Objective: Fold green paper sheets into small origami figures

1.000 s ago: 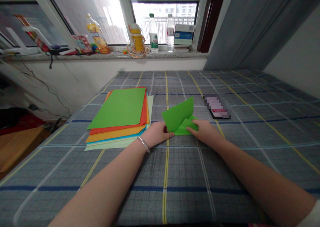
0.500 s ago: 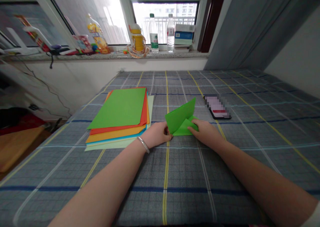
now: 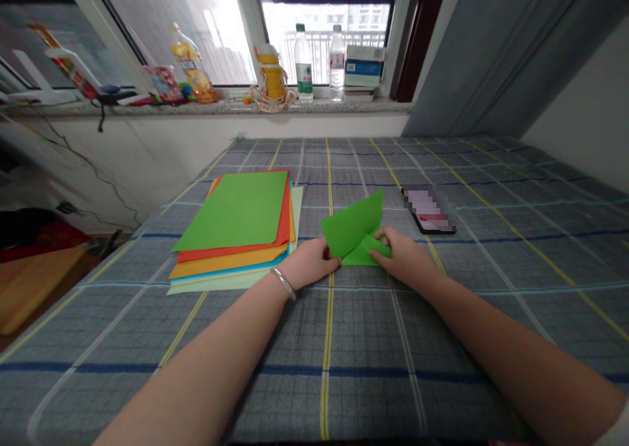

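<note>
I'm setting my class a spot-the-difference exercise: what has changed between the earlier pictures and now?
The right hand has arched its fingers slightly higher at the right end of the folded green paper, where the flap looks more curled. Nothing was visibly let go. The left hand stays at the paper's left corner; the paper stack and phone lie as before.

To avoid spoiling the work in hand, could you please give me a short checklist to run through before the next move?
1. Right grip: ok; the right hand holds the folded green paper at its right side.
2. Left grip: cannot tell; the left hand is at the paper's near left corner, but whether it pinches is unclear.
3. Paper lying flat: not ok; one large flap stands up.
4. Phone apart from the hands: ok; it lies beyond the right hand.
5. Stack of coloured sheets squared up: not ok; its edges are uneven.
6. Creases sharp: cannot tell at this size.
</note>
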